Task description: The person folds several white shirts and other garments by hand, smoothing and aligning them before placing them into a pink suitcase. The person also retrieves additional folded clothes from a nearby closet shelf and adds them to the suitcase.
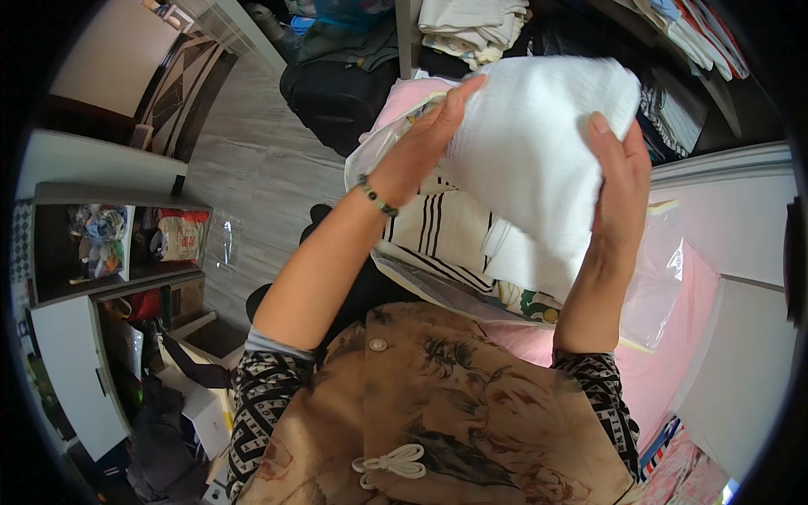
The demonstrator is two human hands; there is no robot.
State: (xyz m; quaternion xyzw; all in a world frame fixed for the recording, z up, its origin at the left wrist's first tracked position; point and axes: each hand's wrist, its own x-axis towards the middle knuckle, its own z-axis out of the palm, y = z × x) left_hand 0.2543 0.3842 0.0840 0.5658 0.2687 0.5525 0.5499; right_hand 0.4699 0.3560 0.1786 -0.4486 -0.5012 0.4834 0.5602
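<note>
A white folded cloth (543, 145) is held up between my two hands, slightly blurred at its edges. My left hand (435, 136) lies along its left edge, wearing a beaded bracelet. On the other side, my right hand (622, 164) grips the right edge with the thumb on the cloth's face. Beneath it is an opened storage bag (404, 268) with pale yellow trim and a clear plastic flap (656, 271). Inside lie a cream fabric with black stripes (435, 221), a white textured fabric (514, 255) and a patterned fabric (530, 303), partly covered by the held cloth.
The bag rests on a pink cover (682, 315). Behind are a stack of folded white cloths (473, 28) on a wardrobe shelf, more folded clothes (675, 120) and a black bag (341, 95). Grey wood-look flooring (265, 151) and low cabinets (113, 284) are to the left.
</note>
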